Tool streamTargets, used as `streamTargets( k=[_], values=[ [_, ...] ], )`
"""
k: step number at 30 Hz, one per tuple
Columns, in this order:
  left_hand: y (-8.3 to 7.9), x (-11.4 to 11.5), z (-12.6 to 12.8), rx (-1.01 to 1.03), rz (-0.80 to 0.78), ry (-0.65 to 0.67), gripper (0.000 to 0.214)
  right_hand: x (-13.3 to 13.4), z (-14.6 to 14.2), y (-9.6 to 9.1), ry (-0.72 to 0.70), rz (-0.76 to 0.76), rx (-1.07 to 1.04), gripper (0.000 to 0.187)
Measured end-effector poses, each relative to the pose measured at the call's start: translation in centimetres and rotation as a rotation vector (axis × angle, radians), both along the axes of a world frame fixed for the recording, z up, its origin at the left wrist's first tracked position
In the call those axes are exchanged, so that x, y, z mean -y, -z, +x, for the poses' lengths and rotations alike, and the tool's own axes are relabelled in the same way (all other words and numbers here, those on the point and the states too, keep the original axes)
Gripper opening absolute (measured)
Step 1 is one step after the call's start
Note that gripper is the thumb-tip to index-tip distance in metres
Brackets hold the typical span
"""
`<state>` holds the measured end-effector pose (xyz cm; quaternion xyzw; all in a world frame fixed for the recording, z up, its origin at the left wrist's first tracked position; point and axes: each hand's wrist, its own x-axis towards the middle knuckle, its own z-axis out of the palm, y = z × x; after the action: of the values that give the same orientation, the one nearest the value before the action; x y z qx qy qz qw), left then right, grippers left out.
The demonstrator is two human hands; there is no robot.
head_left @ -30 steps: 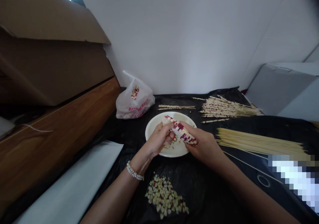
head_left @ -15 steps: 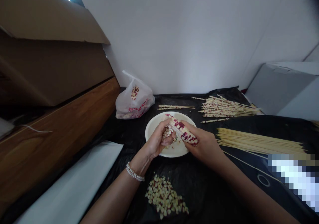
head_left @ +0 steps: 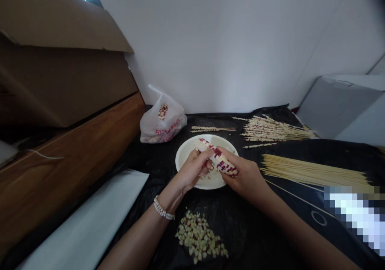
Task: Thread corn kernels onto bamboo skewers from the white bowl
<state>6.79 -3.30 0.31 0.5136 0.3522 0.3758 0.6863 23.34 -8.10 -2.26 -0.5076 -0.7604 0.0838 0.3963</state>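
An ear of corn (head_left: pixel 224 162) with cream and dark red kernels is held slanting over a white bowl (head_left: pixel 183 150). My right hand (head_left: pixel 245 170) is wrapped round its lower right end. My left hand (head_left: pixel 194 168), with a beaded bracelet at the wrist, grips the upper left part, thumb pressed on the kernels. Part of the cob near that thumb looks bare and pale. A few loose kernels lie in the bowl below. Closer to me, a pile of loose kernels (head_left: pixel 200 236) rests on the black sheet (head_left: pixel 240 230).
A white plastic bag (head_left: pixel 164 121) stands behind the bowl to the left. Sticks threaded with kernels (head_left: pixel 264 129) lie at the back right, bare wooden sticks (head_left: pixel 313 170) nearer. A cardboard box (head_left: pixel 60 81) fills the left, and a folded white sheet (head_left: pixel 90 218) lies below it.
My left thumb has moved from beside the ear of corn onto its kernels, and the left fingers have closed in. The ear has shifted slightly to the left.
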Motion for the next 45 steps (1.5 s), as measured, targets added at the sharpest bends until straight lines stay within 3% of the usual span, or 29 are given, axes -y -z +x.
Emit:
streamTargets(
  k=[12, 19, 30, 45],
  values=[
    [0.4, -0.2, -0.1, 0.05, -0.024, 0.042, 0.04, 0.2, -0.2, -0.9, 0.0, -0.072, -0.119, 0.06],
    [0.4, 0.1, 0.4, -0.074, 0.018, -0.008, 0.051, 0.3, -0.5, 0.2, 0.036, -0.033, 0.022, 0.062],
    [1.1, -0.2, -0.1, -0.065, 0.107, 0.06, 0.048, 0.4, -0.5, -0.6, -0.018, -0.061, -0.123, 0.064],
    [0.7, 0.0, 0.2, 0.021, 0.024, 0.042, 0.037, 0.3, -0.2, -1.0, -0.017, -0.136, -0.209, 0.061]
  ],
)
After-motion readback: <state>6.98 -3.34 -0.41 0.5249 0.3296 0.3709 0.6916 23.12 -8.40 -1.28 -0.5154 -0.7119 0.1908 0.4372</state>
